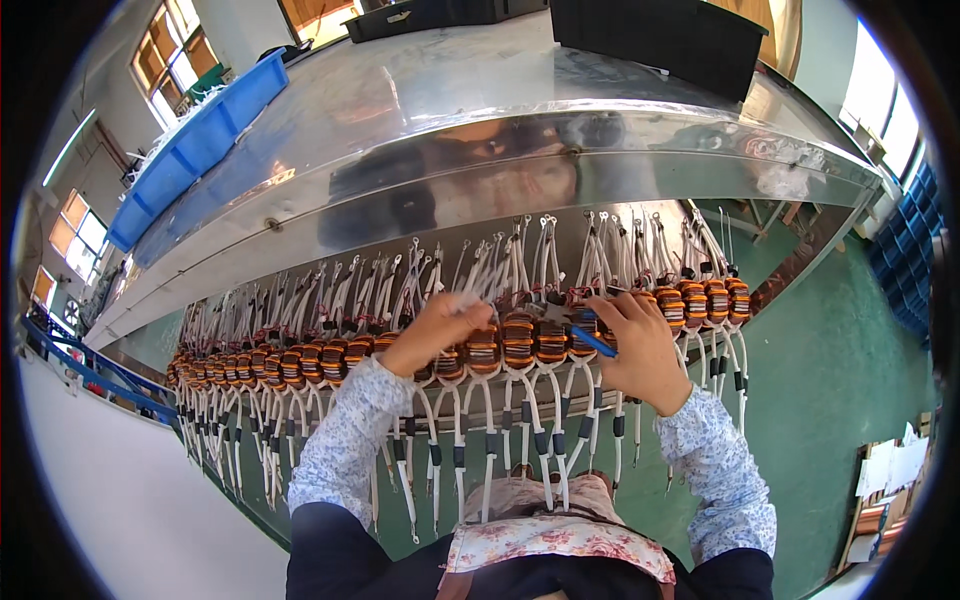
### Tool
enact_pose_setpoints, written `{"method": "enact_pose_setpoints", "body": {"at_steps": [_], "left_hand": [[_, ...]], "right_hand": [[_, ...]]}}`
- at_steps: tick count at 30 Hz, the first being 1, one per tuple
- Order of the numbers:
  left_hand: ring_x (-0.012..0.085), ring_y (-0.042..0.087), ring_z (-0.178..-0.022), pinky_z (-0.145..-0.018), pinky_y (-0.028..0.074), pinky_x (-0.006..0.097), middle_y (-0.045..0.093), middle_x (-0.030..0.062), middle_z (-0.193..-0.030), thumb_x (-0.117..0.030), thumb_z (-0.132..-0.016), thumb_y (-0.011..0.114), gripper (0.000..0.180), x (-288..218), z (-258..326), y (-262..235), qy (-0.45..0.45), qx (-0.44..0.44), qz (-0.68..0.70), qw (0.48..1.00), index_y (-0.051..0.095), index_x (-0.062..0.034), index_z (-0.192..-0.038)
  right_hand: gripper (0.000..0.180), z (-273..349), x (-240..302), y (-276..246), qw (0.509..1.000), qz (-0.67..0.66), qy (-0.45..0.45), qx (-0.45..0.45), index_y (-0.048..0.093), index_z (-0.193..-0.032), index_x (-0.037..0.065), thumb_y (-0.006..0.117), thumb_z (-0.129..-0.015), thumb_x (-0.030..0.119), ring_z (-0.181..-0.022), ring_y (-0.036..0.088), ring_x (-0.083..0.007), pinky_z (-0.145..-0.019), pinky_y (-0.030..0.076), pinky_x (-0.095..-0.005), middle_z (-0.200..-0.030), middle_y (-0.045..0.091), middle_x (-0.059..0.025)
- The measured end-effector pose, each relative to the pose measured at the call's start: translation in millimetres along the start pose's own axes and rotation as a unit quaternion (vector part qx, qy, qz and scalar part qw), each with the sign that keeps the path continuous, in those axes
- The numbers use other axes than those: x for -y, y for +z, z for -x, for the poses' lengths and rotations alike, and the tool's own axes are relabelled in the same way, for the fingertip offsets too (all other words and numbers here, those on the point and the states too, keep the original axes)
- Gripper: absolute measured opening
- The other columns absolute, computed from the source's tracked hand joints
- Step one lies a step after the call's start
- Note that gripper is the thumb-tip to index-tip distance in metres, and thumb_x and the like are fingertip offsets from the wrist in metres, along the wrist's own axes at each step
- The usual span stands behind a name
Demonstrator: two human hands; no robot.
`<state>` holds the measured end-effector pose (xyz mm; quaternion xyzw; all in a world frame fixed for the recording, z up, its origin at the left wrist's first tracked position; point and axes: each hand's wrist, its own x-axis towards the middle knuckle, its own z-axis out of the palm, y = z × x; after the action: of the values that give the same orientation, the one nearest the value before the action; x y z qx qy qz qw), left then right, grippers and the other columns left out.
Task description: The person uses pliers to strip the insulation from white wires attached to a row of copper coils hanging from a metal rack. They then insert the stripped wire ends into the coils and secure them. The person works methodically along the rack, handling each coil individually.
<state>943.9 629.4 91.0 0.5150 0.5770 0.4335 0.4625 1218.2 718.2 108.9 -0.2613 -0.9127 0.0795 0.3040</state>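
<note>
A long row of copper-brown wound coils (517,341) with orange bands runs across in front of me. White sleeved leads (491,440) with black bands hang from them, and thinner leads with ring terminals (548,222) stand up behind. My left hand (440,335) is over the middle of the row, slightly blurred, with its fingers drawn together near the upright leads; what they pinch cannot be made out. My right hand (643,350) is closed around a hand tool with a blue handle (594,342). Its greyish head lies over the coils, too unclear to name the kind.
Behind the row stands a metal-topped table (450,75) with a shiny front edge. A long blue tray (200,135) with white pieces sits at its left, and black bins (655,45) at the back. Blue crates (908,250) and a rack of papers (890,468) stand on the right.
</note>
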Motion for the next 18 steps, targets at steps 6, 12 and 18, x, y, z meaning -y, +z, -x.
{"method": "enact_pose_setpoints", "body": {"at_steps": [6,12,18], "left_hand": [[0.0179,0.053,-0.053,-0.053,0.042,0.03,0.061,0.0088,-0.067,-0.015,-0.073,0.069,0.014,13.4,-36.6,-14.1,0.139,0.04,-0.381,0.913,0.07,-0.0117,-0.086],[0.0307,0.06,-0.068,-0.06,0.047,0.042,0.059,0.0119,-0.069,-0.006,-0.068,0.063,0.018,4.0,-59.3,1.8,0.234,0.116,-0.603,0.754,0.07,-0.011,-0.084],[0.0315,0.06,-0.068,-0.061,0.048,0.041,0.059,0.0136,-0.066,-0.006,-0.063,0.064,0.012,5.0,-64.1,-3.2,0.303,0.121,-0.605,0.726,0.068,-0.009,-0.075]], "right_hand": [[0.046,32.0,4.7,19.2,0.954,-0.244,0.161,0.065,0.057,-0.11,-0.001,0.063,-0.064,0.006,-0.072,0.059,-0.0281,-0.066,0.047,-0.0364,-0.089,0.058,-0.0156],[0.046,37.7,14.5,16.5,0.942,-0.268,0.188,0.077,0.057,-0.11,-0.002,0.064,-0.066,0.009,-0.073,0.058,-0.0267,-0.067,0.046,-0.0346,-0.09,0.059,-0.0154],[0.045,48.3,21.0,23.5,0.931,-0.303,0.184,0.079,0.057,-0.111,0.001,0.064,-0.068,0.012,-0.074,0.06,-0.0272,-0.068,0.048,-0.0347,-0.09,0.06,-0.0155]]}}
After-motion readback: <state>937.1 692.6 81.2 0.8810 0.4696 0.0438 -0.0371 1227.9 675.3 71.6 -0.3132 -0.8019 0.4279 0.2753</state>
